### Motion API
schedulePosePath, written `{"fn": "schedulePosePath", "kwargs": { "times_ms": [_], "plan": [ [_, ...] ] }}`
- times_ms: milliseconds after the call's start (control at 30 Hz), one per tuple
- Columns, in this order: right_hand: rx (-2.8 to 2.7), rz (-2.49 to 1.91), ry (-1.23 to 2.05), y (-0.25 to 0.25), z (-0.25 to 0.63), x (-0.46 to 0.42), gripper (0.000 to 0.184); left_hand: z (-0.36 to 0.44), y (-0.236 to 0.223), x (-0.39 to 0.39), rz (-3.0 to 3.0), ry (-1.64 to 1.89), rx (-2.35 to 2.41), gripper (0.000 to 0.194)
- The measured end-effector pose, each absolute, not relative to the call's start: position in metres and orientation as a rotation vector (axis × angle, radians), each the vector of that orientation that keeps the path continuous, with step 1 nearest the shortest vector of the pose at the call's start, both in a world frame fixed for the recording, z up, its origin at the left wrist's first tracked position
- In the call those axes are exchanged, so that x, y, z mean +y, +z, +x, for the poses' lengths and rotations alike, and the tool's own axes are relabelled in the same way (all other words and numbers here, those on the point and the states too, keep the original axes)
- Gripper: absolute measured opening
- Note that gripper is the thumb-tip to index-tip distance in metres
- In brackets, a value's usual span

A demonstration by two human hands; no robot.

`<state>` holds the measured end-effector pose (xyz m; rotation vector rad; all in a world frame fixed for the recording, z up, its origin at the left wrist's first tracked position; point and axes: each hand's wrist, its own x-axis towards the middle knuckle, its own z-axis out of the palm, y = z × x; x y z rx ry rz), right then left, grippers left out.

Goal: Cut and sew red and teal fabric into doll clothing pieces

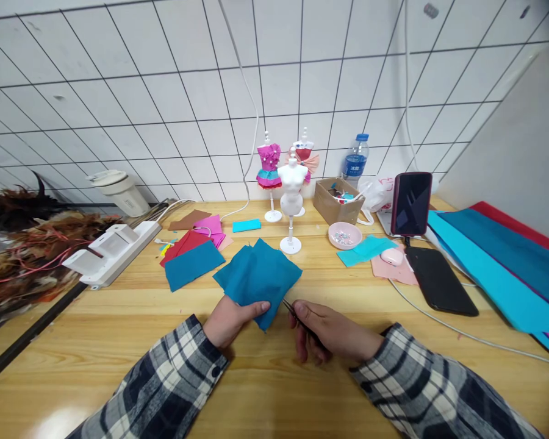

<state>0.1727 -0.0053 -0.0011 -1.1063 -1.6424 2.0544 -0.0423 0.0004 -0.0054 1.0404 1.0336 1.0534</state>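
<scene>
My left hand (232, 321) is closed on the near edge of a folded teal cloth (258, 274) that lies on the wooden table (119, 341). My right hand (332, 332) is closed round small dark scissors (293, 311), their tips touching the cloth's near corner. A bare white mini mannequin (291, 195) stands just behind the cloth. Behind it stand a mannequin in a pink and teal dress (269, 167) and one in red (304, 152).
Red, pink, brown and teal cloth pieces (193, 253) lie at left beside a white power strip (112, 251). A bead bowl (344, 235), cardboard box (337, 201), water bottle (355, 160), propped phone (410, 204), black phone (439, 280) and large teal sheets (498, 268) are at right.
</scene>
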Motion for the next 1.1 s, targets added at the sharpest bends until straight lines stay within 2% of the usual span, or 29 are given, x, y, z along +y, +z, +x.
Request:
{"fn": "schedulePosePath", "kwargs": {
  "times_ms": [333, 533, 900, 1100],
  "plan": [
    [-1.650, -1.117, 2.053, 0.001, 0.172, -0.004, 0.052, -0.043, 0.001, 0.005, 1.340, 1.043, 1.238, 0.090],
    [-1.665, -1.094, 2.070, -0.003, 0.173, -0.005, 0.052, -0.040, 0.005, 0.003, 1.394, 1.037, 1.268, 0.089],
    [-1.639, -1.250, 1.876, -0.004, 0.167, -0.009, 0.051, -0.035, 0.006, 0.001, 1.436, 0.978, 1.340, 0.089],
    [-1.596, -1.259, 1.917, 0.000, 0.167, -0.009, 0.049, -0.036, 0.005, 0.000, 1.419, 0.983, 1.331, 0.086]
  ]
}}
